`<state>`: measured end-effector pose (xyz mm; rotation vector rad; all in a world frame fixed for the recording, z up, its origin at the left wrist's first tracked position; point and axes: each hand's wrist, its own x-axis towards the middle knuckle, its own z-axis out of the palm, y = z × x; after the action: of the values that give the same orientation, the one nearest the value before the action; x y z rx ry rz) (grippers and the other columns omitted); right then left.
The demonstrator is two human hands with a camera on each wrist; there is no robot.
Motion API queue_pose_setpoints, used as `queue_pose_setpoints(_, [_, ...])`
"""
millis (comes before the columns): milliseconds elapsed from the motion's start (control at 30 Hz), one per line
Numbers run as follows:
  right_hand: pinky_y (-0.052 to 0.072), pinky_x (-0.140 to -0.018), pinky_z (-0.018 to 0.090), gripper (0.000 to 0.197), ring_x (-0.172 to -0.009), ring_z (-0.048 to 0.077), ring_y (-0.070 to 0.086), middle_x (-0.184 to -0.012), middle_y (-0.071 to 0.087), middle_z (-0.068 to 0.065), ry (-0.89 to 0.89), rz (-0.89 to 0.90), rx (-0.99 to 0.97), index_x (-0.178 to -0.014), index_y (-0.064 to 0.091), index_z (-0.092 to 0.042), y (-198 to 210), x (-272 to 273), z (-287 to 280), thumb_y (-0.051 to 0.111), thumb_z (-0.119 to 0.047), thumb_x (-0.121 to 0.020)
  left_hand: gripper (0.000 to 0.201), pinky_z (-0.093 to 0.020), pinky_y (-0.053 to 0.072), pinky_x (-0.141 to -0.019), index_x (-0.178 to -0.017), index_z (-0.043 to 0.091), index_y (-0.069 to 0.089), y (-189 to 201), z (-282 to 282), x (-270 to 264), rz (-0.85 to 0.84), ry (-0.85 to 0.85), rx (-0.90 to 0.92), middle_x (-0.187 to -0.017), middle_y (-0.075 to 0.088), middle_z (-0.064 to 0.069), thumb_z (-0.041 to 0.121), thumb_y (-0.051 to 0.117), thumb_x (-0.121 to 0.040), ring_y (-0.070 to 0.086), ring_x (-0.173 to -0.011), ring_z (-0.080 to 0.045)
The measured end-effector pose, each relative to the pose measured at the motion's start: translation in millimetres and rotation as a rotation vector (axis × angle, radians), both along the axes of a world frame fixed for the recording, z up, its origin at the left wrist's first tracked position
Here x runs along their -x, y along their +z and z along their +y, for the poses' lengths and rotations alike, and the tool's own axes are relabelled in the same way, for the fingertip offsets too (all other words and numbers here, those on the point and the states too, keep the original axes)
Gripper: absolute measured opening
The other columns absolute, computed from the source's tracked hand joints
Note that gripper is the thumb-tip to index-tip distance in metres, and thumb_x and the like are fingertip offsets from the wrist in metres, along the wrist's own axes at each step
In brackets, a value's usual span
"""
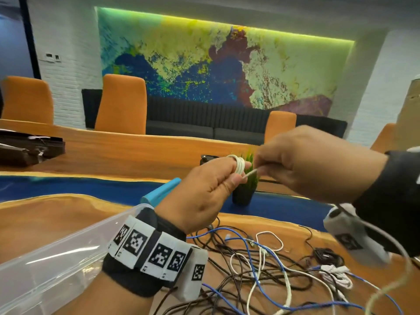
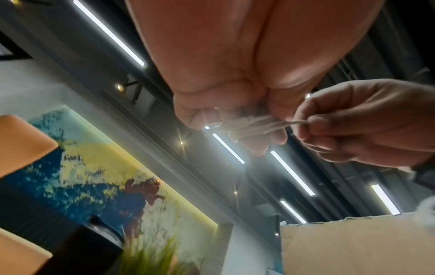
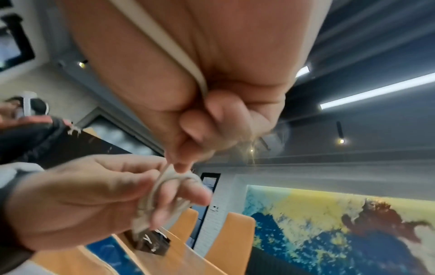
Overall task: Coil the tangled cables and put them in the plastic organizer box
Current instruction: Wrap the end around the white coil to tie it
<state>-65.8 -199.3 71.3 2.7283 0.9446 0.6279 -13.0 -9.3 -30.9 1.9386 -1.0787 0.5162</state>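
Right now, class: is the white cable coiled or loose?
Partly coiled: loops of the white cable wrap the left hand fingers, while the right hand pinches its free length.

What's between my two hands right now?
A short taut stretch of white cable runs from the left hand's coil to the right hand, clearest in the head view.

Bright ceiling strips; wrist views blurred, edge-warped.

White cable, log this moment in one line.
white cable | wound round left hand fingers | right hand pinches strand | organizer box open
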Motion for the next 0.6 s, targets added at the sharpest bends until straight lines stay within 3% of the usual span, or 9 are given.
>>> queue_pose_setpoints(133, [0.049,-0.068,0.034,0.017,-0.074,0.014,0.057,-0.079,0.063,-0.010,0.003,-0.081,-0.042,-0.091,0.070,-0.023,1,-12,-4,0.055,-0.032,-0.092,0.028,-0.024,0.049,-0.087,-0.108,0.014,0.067,-2,3,0,0.080,-0.063,-0.058,-0.105,0.066,0.008,0.028,0.044,-0.099,0.061,-0.098,-0.005])
queue_pose_setpoints(233, [0.052,-0.069,0.039,0.017,-0.077,0.020,0.060,-0.085,0.067,-0.003,-0.013,-0.161,-0.102,-0.095,0.072,-0.021,-2,-27,-13,0.057,-0.029,-0.093,0.027,-0.039,0.051,-0.082,-0.097,0.024,0.066,-7,6,-4,0.158,-0.026,-0.108,-0.097,0.066,-0.001,0.035,0.041,-0.098,0.060,-0.088,-0.011])
queue_pose_setpoints(300, [0.052,-0.068,0.037,0.016,-0.077,0.019,0.060,-0.088,0.066,-0.003,-0.048,-0.176,-0.082,-0.099,0.073,-0.023,-8,-38,-21,0.057,-0.026,-0.095,0.028,-0.037,0.049,-0.072,-0.084,0.027,0.065,-9,4,-4,0.335,-0.085,0.043,-0.094,0.066,-0.009,0.034,0.041,-0.098,0.057,-0.080,-0.012])
queue_pose_setpoints(367, [0.053,-0.068,0.036,0.019,-0.079,0.018,0.059,-0.090,0.063,-0.005,-0.108,-0.149,0.026,-0.105,0.070,-0.027,-20,-49,-30,0.053,-0.023,-0.097,0.033,-0.028,0.042,-0.063,-0.076,0.023,0.065,-9,3,-4,0.639,-0.231,0.361,-0.086,0.063,-0.010,0.026,0.042,-0.100,0.051,-0.071,-0.011])
queue_pose_setpoints(433, [0.051,-0.073,0.033,0.025,-0.085,0.016,0.057,-0.093,0.061,-0.008,-0.190,-0.096,0.138,-0.110,0.066,-0.029,-35,-57,-36,0.049,-0.016,-0.097,0.035,-0.027,0.037,-0.062,-0.075,0.014,0.059,-5,6,-4,0.888,-0.400,0.643,-0.082,0.060,-0.007,0.018,0.038,-0.103,0.047,-0.064,-0.010])
queue_pose_setpoints(500, [0.045,-0.084,0.033,0.034,-0.099,0.017,0.055,-0.107,0.061,-0.009,-0.232,-0.095,0.141,-0.122,0.060,-0.031,-47,-60,-39,0.051,-0.015,-0.095,0.033,-0.029,0.034,-0.063,-0.078,0.012,0.054,-2,8,-6,0.981,-0.456,0.780,-0.081,0.059,-0.005,0.017,0.035,-0.103,0.045,-0.060,-0.009])
queue_pose_setpoints(533, [0.044,-0.092,0.034,0.040,-0.108,0.017,0.054,-0.118,0.060,-0.008,-0.219,-0.087,0.058,-0.132,0.055,-0.030,-50,-59,-39,0.053,-0.016,-0.094,0.032,-0.028,0.034,-0.063,-0.079,0.012,0.053,-2,8,-7,1.008,-0.449,0.810,-0.080,0.058,-0.005,0.018,0.034,-0.104,0.045,-0.059,-0.008])
queue_pose_setpoints(600, [0.040,-0.106,0.031,0.053,-0.124,0.013,0.049,-0.137,0.053,-0.007,-0.111,0.028,-0.289,-0.146,0.043,-0.025,-53,-51,-32,0.057,-0.021,-0.094,0.031,-0.026,0.035,-0.064,-0.080,0.012,0.053,-3,5,-7,1.037,-0.381,0.796,-0.079,0.059,-0.005,0.019,0.035,-0.105,0.046,-0.058,-0.007])
